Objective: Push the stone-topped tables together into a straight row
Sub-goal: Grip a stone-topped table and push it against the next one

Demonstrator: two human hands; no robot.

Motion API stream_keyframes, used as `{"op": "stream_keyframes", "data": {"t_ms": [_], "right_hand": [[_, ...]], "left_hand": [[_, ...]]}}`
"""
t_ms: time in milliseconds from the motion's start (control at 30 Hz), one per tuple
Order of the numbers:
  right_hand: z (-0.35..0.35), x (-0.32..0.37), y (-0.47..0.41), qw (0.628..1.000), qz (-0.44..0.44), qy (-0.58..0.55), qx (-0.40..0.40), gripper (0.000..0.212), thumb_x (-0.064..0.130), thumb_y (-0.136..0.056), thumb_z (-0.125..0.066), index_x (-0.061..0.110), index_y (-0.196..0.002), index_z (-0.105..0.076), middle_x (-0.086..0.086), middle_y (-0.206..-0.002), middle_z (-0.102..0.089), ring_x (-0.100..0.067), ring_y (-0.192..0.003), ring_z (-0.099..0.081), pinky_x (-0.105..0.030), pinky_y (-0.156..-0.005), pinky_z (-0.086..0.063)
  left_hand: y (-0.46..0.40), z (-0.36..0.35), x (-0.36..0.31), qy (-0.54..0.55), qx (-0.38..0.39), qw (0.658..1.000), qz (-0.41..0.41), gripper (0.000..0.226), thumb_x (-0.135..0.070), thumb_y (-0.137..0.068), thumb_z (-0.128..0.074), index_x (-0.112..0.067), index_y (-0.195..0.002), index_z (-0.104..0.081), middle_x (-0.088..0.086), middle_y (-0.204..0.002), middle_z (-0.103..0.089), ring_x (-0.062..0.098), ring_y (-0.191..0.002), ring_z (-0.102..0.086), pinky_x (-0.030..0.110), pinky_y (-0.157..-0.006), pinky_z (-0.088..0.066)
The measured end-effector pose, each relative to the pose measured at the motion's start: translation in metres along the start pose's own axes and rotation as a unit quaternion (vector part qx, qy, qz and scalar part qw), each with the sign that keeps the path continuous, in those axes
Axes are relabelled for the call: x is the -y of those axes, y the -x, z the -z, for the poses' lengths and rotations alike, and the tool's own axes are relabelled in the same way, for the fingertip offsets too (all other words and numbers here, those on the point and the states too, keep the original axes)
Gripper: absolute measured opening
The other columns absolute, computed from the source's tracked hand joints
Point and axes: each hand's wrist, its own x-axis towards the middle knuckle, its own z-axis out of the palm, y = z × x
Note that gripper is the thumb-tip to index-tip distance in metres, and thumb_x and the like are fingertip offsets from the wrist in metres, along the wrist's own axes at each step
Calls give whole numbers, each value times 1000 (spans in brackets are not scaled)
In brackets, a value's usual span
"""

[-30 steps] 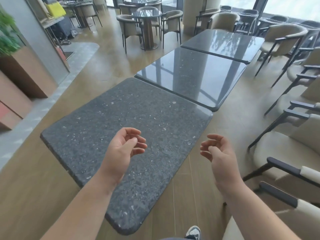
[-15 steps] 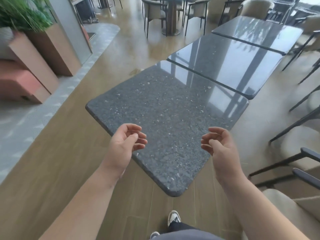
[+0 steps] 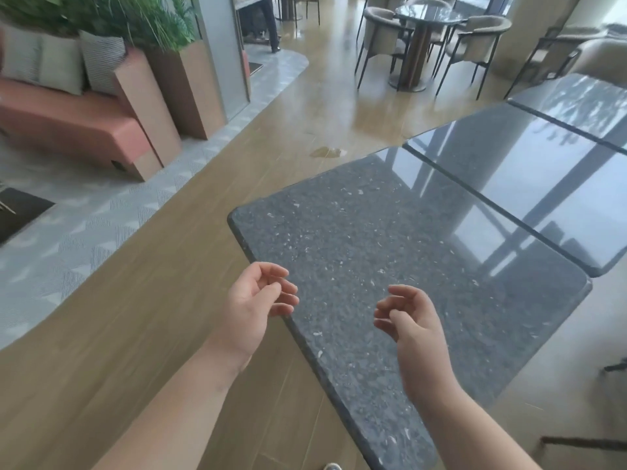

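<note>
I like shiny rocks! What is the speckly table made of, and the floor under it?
The nearest table looks like dark grey polished stone, maybe granite: pale flecks all over, and its far end mirrors the windows. The floor looks like wood planks or wood-look tile: brown grain streaks, thin seams, a soft sheen. I cannot tell which from here.

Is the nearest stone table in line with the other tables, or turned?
Turned: the nearest table meets the second table at an angle, its corners offset.
</note>
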Motion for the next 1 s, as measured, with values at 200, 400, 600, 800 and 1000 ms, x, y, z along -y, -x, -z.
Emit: {"op": "stream_keyframes", "data": {"t_ms": [200, 400, 600, 800, 1000], "right_hand": [[-109, -14, -35, 999, -17, 28, 22, 40, -15, -91, -36, 12, -109, -59, -5, -85, -65, -17, -79, -63, -38, -80, -53], [-251, -1, -67, 1000, 9, -13, -20, 40, -16, -90, -34, 10, -110, -58, -6, -86, -64, -17, -79, -62, -38, -80, -52], [-372, 24, -100, 997, 53, -42, -44, 42, -16, -90, -34, 15, -107, -58, -6, -86, -63, -21, -83, -61, -36, -79, -53], [-437, 28, -148, 997, 43, -39, -54, 42, -14, -91, -35, 17, -108, -59, -7, -89, -64, -22, -86, -63, -39, -83, -54], [-475, 14, -225, 996, 20, -32, -78, 40, -13, -93, -36, 15, -111, -59, -8, -90, -65, -21, -85, -64, -39, -85, -56]], "left_hand": [[-56, 94, 0, 39, -23, 999, 24, 21, -11, -83, -49, -3, -101, -59, 10, -83, -67, 26, -77, -65, 42, -73, -52], [-132, 214, -32, 23, -7, 999, 21, 20, 6, -97, -41, -2, -100, -59, 11, -81, -65, 29, -78, -63, 43, -74, -52], [-208, 309, -83, 1, 17, 1000, -22, 18, 6, -96, -42, 1, -104, -57, 7, -80, -66, 23, -75, -65, 43, -77, -54], [-283, 361, -86, 6, 25, 1000, 12, 19, 4, -97, -41, -2, -104, -58, 9, -83, -66, 24, -77, -64, 43, -77, -53], [-393, 360, -87, -22, 77, 996, 39, 21, 4, -98, -40, -2, -105, -59, 10, -85, -66, 26, -78, -65, 41, -77, -54]]}}
